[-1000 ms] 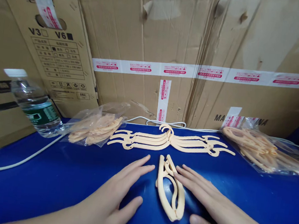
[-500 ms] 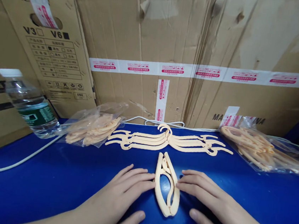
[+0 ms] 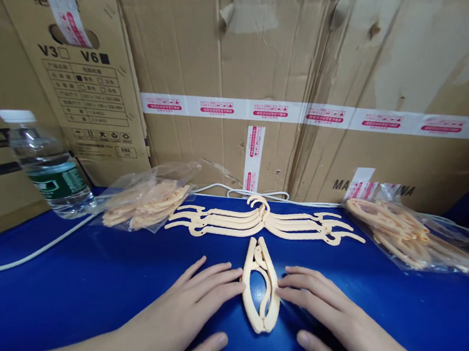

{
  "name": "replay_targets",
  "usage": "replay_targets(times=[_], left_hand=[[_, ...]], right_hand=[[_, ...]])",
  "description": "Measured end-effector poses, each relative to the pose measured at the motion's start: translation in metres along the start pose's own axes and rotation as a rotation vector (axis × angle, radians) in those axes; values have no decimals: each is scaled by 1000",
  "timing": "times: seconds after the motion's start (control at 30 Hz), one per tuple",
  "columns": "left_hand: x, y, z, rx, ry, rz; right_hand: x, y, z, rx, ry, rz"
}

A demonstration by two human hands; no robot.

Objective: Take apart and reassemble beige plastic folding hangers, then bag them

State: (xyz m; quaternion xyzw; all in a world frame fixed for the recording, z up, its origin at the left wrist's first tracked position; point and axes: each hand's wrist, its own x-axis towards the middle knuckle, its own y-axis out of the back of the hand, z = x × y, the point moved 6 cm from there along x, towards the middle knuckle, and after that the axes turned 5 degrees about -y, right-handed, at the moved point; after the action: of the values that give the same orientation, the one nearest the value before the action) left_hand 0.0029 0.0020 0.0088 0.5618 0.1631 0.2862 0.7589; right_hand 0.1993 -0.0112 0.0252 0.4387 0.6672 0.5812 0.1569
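A folded cream plastic hanger [image 3: 271, 308] lies on the blue table between my hands, its two arms side by side and its narrow end pointing away from me. My left hand [image 3: 200, 297] rests at its left side, fingertips touching the edge, fingers stretched out and thumb apart. On the other side, my right hand [image 3: 329, 308] has its fingertips against the right edge, also with outstretched fingers. Neither hand is wrapped round the hanger. Just beyond it, several unfolded cream hangers [image 3: 229, 229] lie in an overlapping row with their hooks toward the back.
A clear bag of cream hangers [image 3: 148, 202] lies at the back left, another bag [image 3: 413, 233] at the back right. A water bottle [image 3: 53, 170] leans at the left near a white cable [image 3: 33, 254]. Cardboard boxes [image 3: 231, 47] wall off the back of the blue table [image 3: 92, 289].
The near end of the folded hanger has shifted slightly left and away from me. Both hands stay almost in place beside it.
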Motion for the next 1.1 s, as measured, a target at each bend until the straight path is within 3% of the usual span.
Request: replay_targets(times=[1.1], left_hand=[[-2,3,-2,-62,-16,80]], right_hand=[[-3,-1,6,43,-14,18]])
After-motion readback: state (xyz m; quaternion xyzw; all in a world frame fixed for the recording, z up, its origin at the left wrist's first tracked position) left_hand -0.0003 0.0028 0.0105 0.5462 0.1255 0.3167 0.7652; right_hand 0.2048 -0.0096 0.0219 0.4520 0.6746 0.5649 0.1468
